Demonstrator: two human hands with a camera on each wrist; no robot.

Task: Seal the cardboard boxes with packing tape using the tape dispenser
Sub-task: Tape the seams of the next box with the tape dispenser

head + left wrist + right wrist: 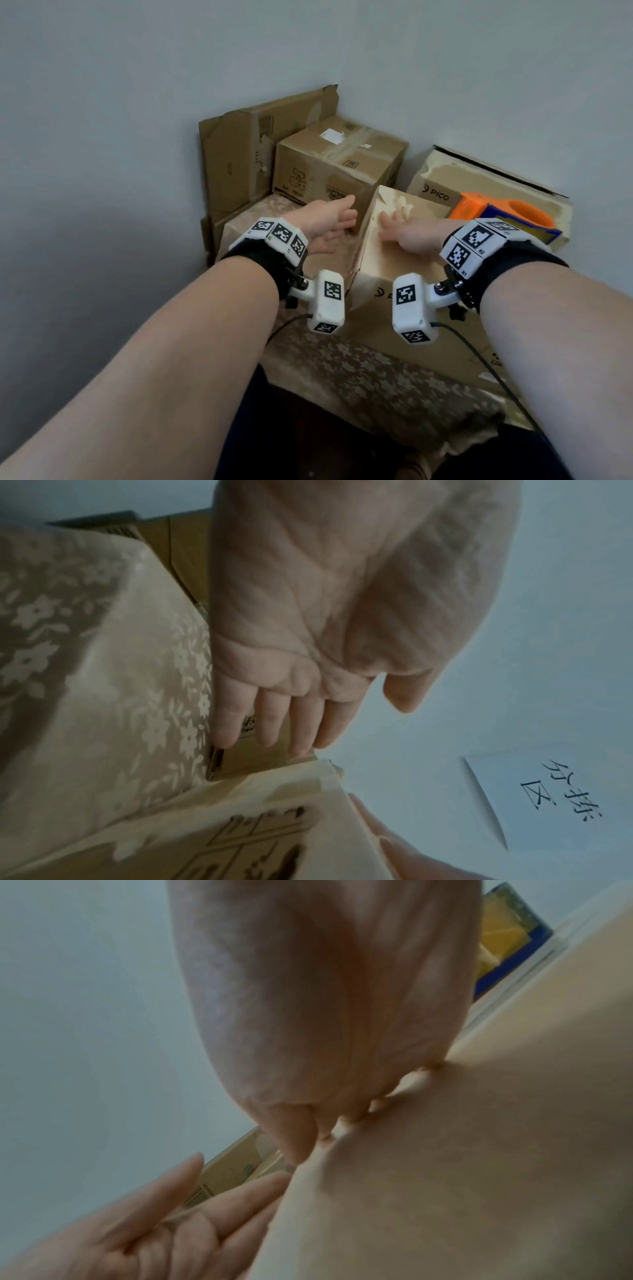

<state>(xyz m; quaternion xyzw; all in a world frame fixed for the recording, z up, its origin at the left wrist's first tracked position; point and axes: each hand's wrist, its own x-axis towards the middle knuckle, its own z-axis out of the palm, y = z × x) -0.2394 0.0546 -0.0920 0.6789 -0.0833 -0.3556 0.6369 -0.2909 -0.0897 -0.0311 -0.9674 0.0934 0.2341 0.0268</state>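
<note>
Head cam: my right hand (pixel 409 233) lies flat, fingers straight, on top of the nearest box (pixel 394 260); my left hand (pixel 325 222) is spread, palm facing its left side.
Left wrist cam only: paper sign (pixel 514 799) on the wall.
Right wrist cam: fingertips (pixel 349 1118) pressing the lid.
Tape dispenser (pixel 503 216): orange, lying on the PICO box (pixel 442 192) at right, long axis running left-right.
</note>
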